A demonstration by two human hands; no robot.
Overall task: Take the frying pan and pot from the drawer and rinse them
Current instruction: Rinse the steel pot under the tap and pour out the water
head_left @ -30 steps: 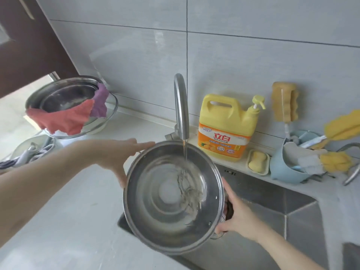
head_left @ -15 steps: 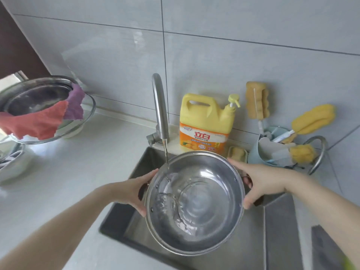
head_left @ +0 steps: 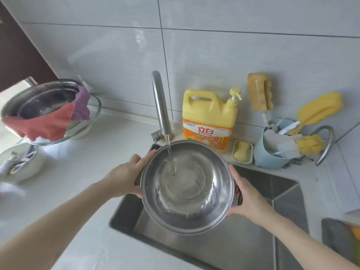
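A round stainless steel pot (head_left: 188,187) is held over the steel sink (head_left: 253,240), tilted a little toward me. My left hand (head_left: 127,174) grips its left rim and handle. My right hand (head_left: 246,199) grips the dark handle on its right side. A thin stream of water falls from the curved tap (head_left: 160,106) into the pot, and water swirls in its bottom. No frying pan is in view.
A yellow dish soap jug (head_left: 209,115) and a soap dish (head_left: 242,152) stand behind the sink. A blue holder (head_left: 270,154) with yellow sponge brushes is at the right. Stacked bowls with red and purple cloths (head_left: 48,114) sit on the white counter at left.
The pot has shifted under the tap so the stream now lands nearer its middle instead of its left edge. Both hands keep their hold on the sides.
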